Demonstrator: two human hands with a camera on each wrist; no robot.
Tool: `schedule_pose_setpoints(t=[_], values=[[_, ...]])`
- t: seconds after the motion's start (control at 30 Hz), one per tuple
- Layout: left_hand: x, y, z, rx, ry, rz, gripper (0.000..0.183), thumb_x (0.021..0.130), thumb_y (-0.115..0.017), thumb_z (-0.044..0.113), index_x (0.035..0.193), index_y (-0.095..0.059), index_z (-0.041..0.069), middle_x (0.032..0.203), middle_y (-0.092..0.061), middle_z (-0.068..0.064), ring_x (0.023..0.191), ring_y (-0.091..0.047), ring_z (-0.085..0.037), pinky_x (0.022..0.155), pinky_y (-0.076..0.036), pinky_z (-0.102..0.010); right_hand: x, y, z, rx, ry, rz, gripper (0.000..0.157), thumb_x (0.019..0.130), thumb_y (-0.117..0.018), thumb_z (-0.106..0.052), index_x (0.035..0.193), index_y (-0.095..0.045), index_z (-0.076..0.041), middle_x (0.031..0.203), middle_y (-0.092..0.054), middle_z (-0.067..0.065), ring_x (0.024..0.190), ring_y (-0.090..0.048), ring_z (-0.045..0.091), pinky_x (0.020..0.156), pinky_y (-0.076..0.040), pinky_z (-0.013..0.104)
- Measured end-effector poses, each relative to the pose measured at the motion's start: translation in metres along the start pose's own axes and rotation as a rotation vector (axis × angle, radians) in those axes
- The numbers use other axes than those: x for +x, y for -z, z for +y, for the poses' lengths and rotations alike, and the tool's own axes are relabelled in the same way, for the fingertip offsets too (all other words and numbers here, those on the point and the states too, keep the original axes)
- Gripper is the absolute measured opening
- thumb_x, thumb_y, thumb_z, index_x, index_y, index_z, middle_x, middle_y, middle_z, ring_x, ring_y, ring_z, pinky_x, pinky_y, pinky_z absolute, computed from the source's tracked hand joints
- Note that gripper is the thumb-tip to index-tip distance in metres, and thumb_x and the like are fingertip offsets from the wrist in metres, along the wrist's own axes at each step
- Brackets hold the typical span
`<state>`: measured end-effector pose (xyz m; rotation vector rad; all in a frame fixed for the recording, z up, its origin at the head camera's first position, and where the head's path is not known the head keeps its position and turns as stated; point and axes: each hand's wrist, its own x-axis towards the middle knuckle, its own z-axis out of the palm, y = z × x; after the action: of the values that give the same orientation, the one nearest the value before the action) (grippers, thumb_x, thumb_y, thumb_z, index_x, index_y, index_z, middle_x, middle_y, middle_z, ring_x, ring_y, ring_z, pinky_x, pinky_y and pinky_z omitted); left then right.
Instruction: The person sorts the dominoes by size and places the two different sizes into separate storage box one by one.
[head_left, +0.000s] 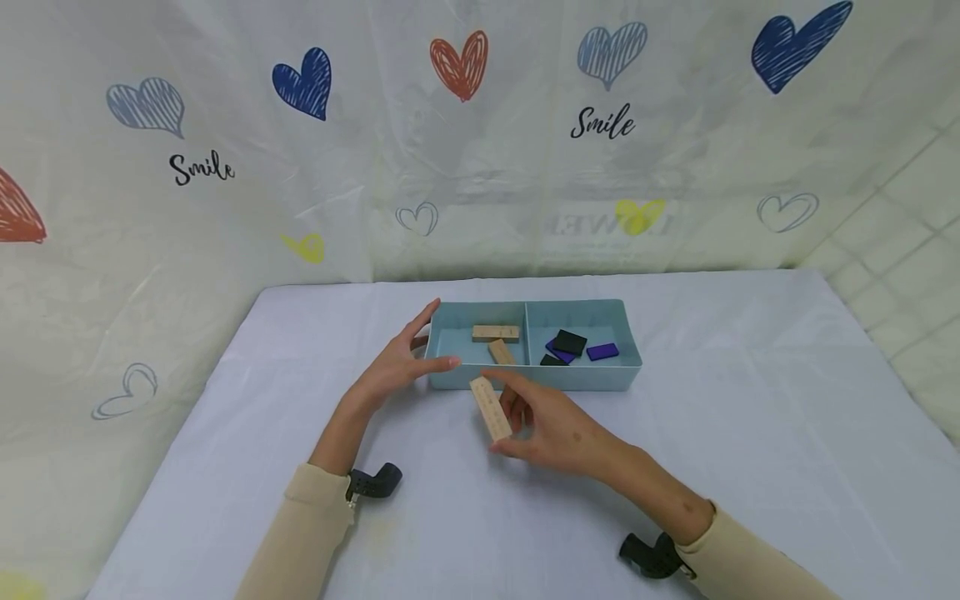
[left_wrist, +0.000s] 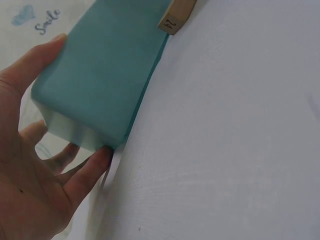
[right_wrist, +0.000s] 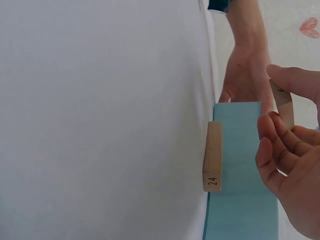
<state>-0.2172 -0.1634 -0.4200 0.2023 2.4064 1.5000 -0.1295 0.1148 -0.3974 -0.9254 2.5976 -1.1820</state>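
Note:
My right hand (head_left: 558,425) pinches a wooden block (head_left: 491,410) by its two ends, between thumb and fingertip, in front of the light blue divided box (head_left: 577,379). In the right wrist view this held block (right_wrist: 284,103) shows a numbered face. Another wooden block (right_wrist: 213,155), marked 24, is low along the front wall; it also shows in the left wrist view. My left hand (head_left: 393,367) holds the left end of the box, its thumb at the front rim and its fingers round the end wall. Two wooden blocks (head_left: 495,333) lie in the left compartment.
Several flat black and purple pieces (head_left: 602,352) lie in the right compartment. The box stands on a white-covered table (head_left: 750,433). Behind it hangs a pale sheet (head_left: 510,150) printed with hearts and words.

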Motion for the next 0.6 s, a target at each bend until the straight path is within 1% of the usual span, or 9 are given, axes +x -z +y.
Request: schedule_pose_setpoints(t=[0.17, 0.3, 0.4, 0.53, 0.6], values=[[-0.0002, -0.0002, 0.0008, 0.004, -0.008, 0.001, 0.097, 0.085, -0.084, 0.05, 0.158, -0.021, 0.061, 0.174, -0.018, 0.011, 0.158, -0.03, -0.03, 0.117, -0.033, -0.072, 0.0019, 0.0015, -0.0016, 0.008, -0.011, 0.018, 0.091, 0.082, -0.091, -0.025, 0.158, -0.041, -0.02, 0.098, -0.062, -0.009, 0.086, -0.059, 0.01, 0.08, -0.056, 0.027], [-0.0002, -0.0002, 0.0007, 0.01, -0.006, 0.002, 0.096, 0.085, -0.084, 0.05, 0.156, -0.021, 0.064, 0.175, -0.018, 0.01, 0.158, -0.03, -0.031, 0.116, -0.033, -0.073, 0.0031, 0.002, -0.0024, 0.006, -0.006, 0.039, 0.091, 0.082, -0.091, -0.024, 0.158, -0.041, -0.02, 0.102, -0.064, -0.008, 0.092, -0.06, 0.01, 0.083, -0.057, 0.027], [-0.0001, -0.0001, 0.001, 0.018, -0.004, 0.002, 0.095, 0.085, -0.083, 0.05, 0.155, -0.021, 0.066, 0.175, -0.017, 0.01, 0.158, -0.03, -0.031, 0.116, -0.034, -0.072, 0.0028, 0.0032, -0.003, -0.008, 0.001, 0.075, 0.092, 0.081, -0.091, -0.023, 0.158, -0.041, -0.02, 0.105, -0.065, -0.007, 0.097, -0.061, 0.011, 0.085, -0.057, 0.028], [0.0003, -0.0001, 0.0007, 0.027, -0.009, -0.001, 0.097, 0.085, -0.083, 0.049, 0.158, -0.019, 0.062, 0.175, -0.016, 0.009, 0.158, -0.03, -0.033, 0.116, -0.035, -0.073, 0.0025, 0.0045, -0.0036, -0.024, 0.026, 0.136, 0.095, 0.081, -0.091, -0.022, 0.16, -0.039, -0.021, 0.109, -0.065, -0.005, 0.101, -0.061, 0.011, 0.086, -0.056, 0.027], [0.0004, -0.0002, 0.0007, 0.023, -0.005, 0.0, 0.097, 0.085, -0.083, 0.049, 0.158, -0.02, 0.062, 0.175, -0.016, 0.01, 0.158, -0.03, -0.033, 0.116, -0.034, -0.072, 0.0031, 0.0052, -0.0037, -0.019, 0.039, 0.16, 0.094, 0.081, -0.091, -0.021, 0.16, -0.039, -0.022, 0.111, -0.065, -0.005, 0.102, -0.061, 0.012, 0.086, -0.056, 0.026]])
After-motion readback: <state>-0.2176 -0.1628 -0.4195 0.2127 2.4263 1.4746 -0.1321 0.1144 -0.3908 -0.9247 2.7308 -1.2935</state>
